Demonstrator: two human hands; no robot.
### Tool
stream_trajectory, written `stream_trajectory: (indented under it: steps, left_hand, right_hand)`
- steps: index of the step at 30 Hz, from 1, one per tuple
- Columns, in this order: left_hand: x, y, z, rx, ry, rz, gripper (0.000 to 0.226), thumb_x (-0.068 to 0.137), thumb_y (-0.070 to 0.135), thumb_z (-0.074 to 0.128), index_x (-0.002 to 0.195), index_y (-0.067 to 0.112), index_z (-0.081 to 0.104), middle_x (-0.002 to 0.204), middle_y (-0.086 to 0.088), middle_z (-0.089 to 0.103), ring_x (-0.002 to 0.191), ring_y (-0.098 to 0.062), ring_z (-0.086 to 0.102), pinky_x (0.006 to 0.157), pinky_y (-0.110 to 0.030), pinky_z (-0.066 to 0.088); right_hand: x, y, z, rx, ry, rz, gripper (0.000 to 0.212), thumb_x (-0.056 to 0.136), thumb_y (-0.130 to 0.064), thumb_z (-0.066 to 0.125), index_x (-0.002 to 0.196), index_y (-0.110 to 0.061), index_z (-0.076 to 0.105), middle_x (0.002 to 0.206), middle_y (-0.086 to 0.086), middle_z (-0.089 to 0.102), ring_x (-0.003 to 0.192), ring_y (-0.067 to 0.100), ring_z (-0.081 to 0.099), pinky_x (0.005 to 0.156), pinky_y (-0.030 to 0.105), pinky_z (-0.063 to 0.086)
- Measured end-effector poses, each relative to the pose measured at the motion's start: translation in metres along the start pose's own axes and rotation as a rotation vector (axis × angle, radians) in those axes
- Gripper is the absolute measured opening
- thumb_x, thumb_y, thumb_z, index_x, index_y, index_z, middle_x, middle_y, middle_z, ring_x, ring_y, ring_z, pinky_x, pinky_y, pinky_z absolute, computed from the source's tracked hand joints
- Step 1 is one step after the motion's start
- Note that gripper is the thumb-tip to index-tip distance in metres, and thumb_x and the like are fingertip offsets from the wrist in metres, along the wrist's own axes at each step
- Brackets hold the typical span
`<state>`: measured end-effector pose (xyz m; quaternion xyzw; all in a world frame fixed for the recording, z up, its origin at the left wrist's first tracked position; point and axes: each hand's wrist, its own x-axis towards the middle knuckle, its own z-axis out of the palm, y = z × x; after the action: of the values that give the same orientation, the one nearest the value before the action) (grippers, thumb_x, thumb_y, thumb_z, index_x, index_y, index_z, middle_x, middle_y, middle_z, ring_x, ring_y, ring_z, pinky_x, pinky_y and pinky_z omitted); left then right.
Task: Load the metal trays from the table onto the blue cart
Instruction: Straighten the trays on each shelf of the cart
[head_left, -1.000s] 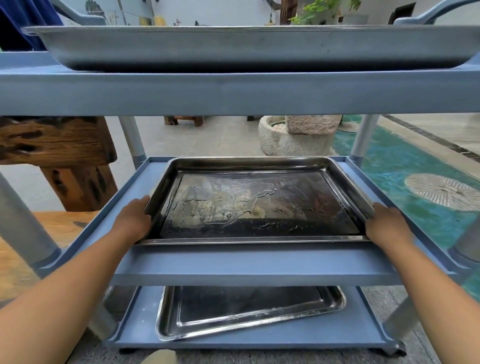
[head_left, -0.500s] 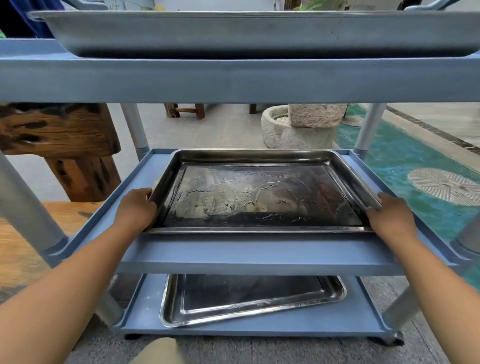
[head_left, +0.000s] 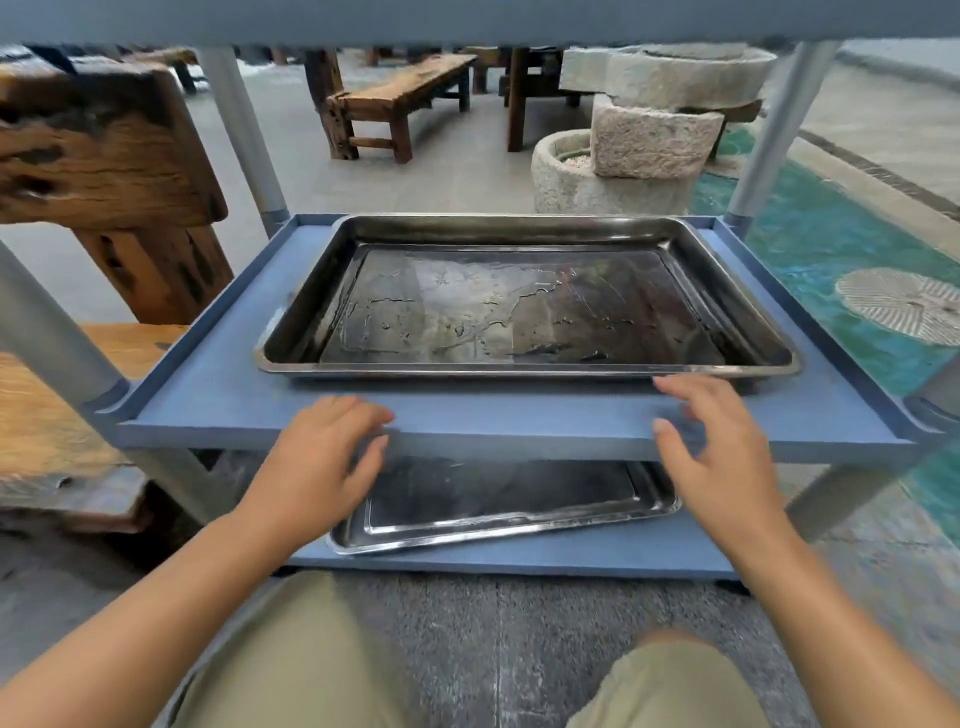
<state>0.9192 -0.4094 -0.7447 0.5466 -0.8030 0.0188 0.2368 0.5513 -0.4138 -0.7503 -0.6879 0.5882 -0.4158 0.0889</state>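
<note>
A wet metal tray (head_left: 519, 306) lies flat on the middle shelf of the blue cart (head_left: 208, 384). A second metal tray (head_left: 498, 504) rests slightly askew on the bottom shelf. My left hand (head_left: 322, 457) hovers in front of the middle shelf's front edge, fingers apart and holding nothing. My right hand (head_left: 717, 447) is also open, its fingertips just short of the upper tray's near rim. The cart's top shelf shows only as a blue strip at the top of the view.
A heavy wooden table (head_left: 98, 171) stands to the left of the cart. Behind it are a wooden bench (head_left: 400, 98) and stone basins (head_left: 639, 140). A green pool (head_left: 852, 270) lies to the right. My knees in khaki shorts fill the bottom.
Both hands have let go of the middle tray's sides and pulled back in front of the shelf. The tray sits deeper on the shelf. The camera has dropped lower, hiding the top tray.
</note>
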Motion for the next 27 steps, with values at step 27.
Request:
stream_trajectory:
  steps: [27]
  left_hand:
    - [0.001, -0.082, 0.212, 0.241, -0.629, -0.31, 0.046, 0.094, 0.046, 0.045, 0.132, 0.02, 0.044, 0.132, -0.011, 0.055, 0.115, -0.031, 0.057, 0.087, -0.035, 0.045]
  right_hand:
    - [-0.013, 0.19, 0.162, -0.389, -0.507, 0.144, 0.04, 0.087, -0.024, 0.064, 0.124, -0.007, 0.06, 0.123, 0.018, 0.061, 0.121, 0.035, 0.049, 0.103, 0.039, 0.036]
